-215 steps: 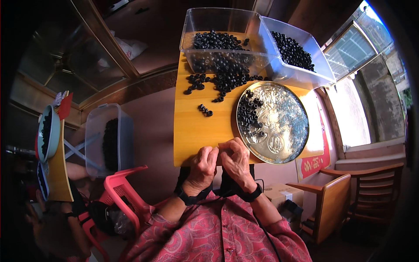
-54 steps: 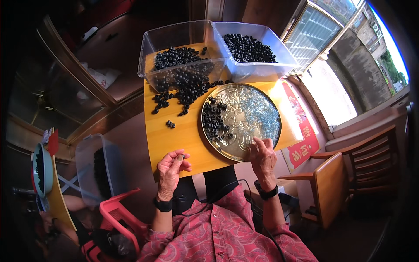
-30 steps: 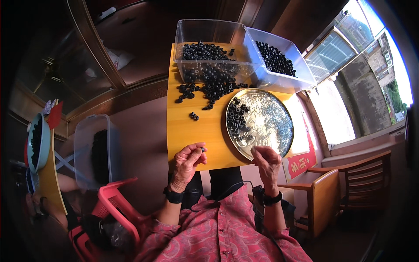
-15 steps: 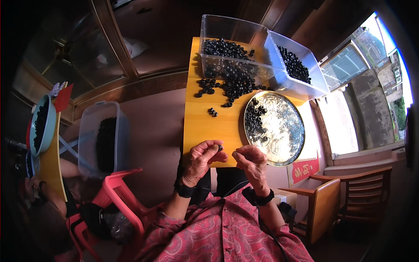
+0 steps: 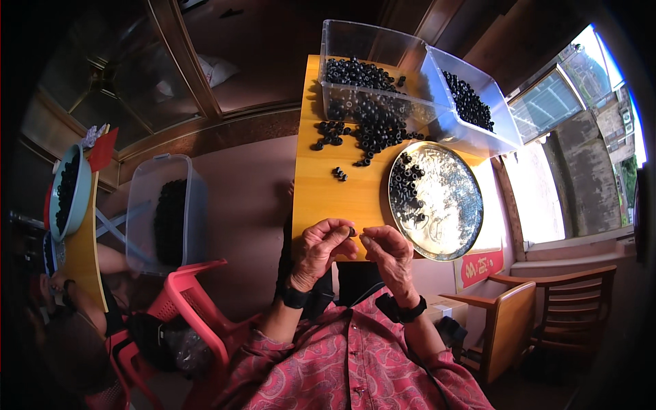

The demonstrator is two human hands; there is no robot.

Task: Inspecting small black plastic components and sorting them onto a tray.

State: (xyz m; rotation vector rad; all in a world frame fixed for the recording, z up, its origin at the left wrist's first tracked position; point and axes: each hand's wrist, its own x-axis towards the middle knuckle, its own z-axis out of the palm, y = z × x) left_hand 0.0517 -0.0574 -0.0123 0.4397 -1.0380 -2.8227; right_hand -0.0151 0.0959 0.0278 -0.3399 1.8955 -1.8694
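Over the near edge of the yellow table [image 5: 328,198], my left hand [image 5: 316,254] pinches a small black ring-shaped piece [image 5: 352,232] between thumb and forefinger. My right hand [image 5: 391,254] faces it, thumb and fingertips pressed together close to that piece. Whatever these fingertips hold is too small to make out. Just beyond my right hand lies a round shiny metal tray [image 5: 445,258]. Black pieces [image 5: 406,179] cover its left side, and many tiny glinting bits are spread over the rest. A little group of black pieces [image 5: 339,173] sits apart on the table, beyond my left hand.
A clear divided plastic bin [image 5: 478,140] and a heap of black pieces [image 5: 374,133] occupy the table's far end. To the left are a red plastic chair [image 5: 198,301], a clear tub [image 5: 140,205] and another person's arm [image 5: 85,307]. Wooden chairs [image 5: 509,331] stand at right.
My right hand has moved left, bringing its fingertips up to the black piece in my left hand. The view has shifted slightly.
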